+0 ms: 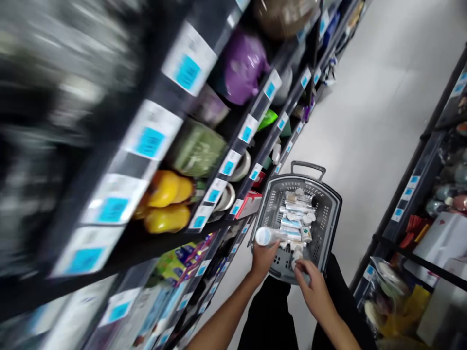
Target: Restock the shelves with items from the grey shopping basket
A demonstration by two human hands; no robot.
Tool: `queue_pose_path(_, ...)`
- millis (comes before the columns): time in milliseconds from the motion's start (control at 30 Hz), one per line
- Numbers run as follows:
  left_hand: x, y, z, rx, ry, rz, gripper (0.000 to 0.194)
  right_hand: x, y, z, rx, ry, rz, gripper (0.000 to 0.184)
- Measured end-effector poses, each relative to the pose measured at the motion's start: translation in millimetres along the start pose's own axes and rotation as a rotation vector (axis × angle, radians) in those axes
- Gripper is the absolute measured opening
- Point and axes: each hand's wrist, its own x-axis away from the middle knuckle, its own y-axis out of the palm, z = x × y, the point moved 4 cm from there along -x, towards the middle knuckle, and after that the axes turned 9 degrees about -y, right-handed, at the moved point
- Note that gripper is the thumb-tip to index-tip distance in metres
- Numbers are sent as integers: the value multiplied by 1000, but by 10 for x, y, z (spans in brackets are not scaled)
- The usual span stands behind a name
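Note:
A grey plastic basket [332, 228] sits on the floor just in front of my legs, with several small white and clear packaged items in it. Over its left side, my left hand [263, 260] is closed around a clear cylindrical container [268, 236], its round whitish end facing up. My right hand [310, 279] reaches in at the near edge. Its thumb and fingertips pinch a small white item [295, 259], whose kind is too small to make out. Some of the basket's contents are hidden behind the left hand's container.
Tall dark shelves with blue-and-white price labels [188, 72] rise close on the left, holding yellow slippers [170, 189] and a purple bag [242, 68]. Another shelf rack [397, 199] lines the right. Pale floor [379, 97] runs between them. Black-trousered legs [272, 316] are below.

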Motion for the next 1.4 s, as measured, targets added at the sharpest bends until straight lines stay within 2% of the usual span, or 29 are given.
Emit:
queue_pose_path(67, 398, -375, 391, 78, 20, 39, 33, 4, -138, -371, 55, -90, -7, 32)
queue_pose_path(167, 946, -895, 868, 307, -69, 86, 42, -3, -383, -919, 134, -238, 3, 39)
queue_pose_path(300, 1587, -1413, 1358, 757, -120, 141, 51, -85, -636, -1569, 95, -319, -53, 51)
queue_pose_path(367, 1853, -1620, 1542, 957, -113, 171, 53, -135, -696, -1857, -6, -276, -93, 53)
queue_pose_path(467, 2194, -1891, 1748, 1193, -72, 144, 55, -129, -700, -2244, -196, -100, -173, 59)
queue_pose_path(567, 2511, -2130, 1877, 1379, 43, 42, 61, 49, -552, -2586, -411, 133, -430, 68)
queue_pose_path(633, 2719, -2271, 1896, 1466, 122, 11, 66, 210, -426, -2789, -481, 206, -591, 66)
queue_pose_path(733, 3013, -2459, 1827, 1475, 215, 75, 66, 344, -278, -3022, -491, 122, -612, 55)
queue_pose_path(833, 3266, -2659, 1649, 1382, 242, 255, 56, 383, -144, -3225, -459, -104, -619, 51)
queue_pose_path(967, 3465, -2945, 1259, 1361, 238, 439, 37, 465, 80, -3507, -279, -443, -780, 46)
queue_pose_path(1067, 3470, -3156, 876, 1415, 175, 525, 32, 564, 280, -3672, -252, -587, -818, 38)
queue_pose_path(1200, 3382, -3511, 423, 1419, 93, 562, 35, 732, 632, -3751, -248, -607, -798, 31)
queue_pose_path(1267, 3337, -3746, 249, 1414, 96, 558, 38, 828, 852, -3740, -258, -577, -764, 34)
queue_pose_path(1400, 3209, -4241, -75, 1384, 112, 538, 40, 965, 1387, -3579, -279, -418, -576, 72)
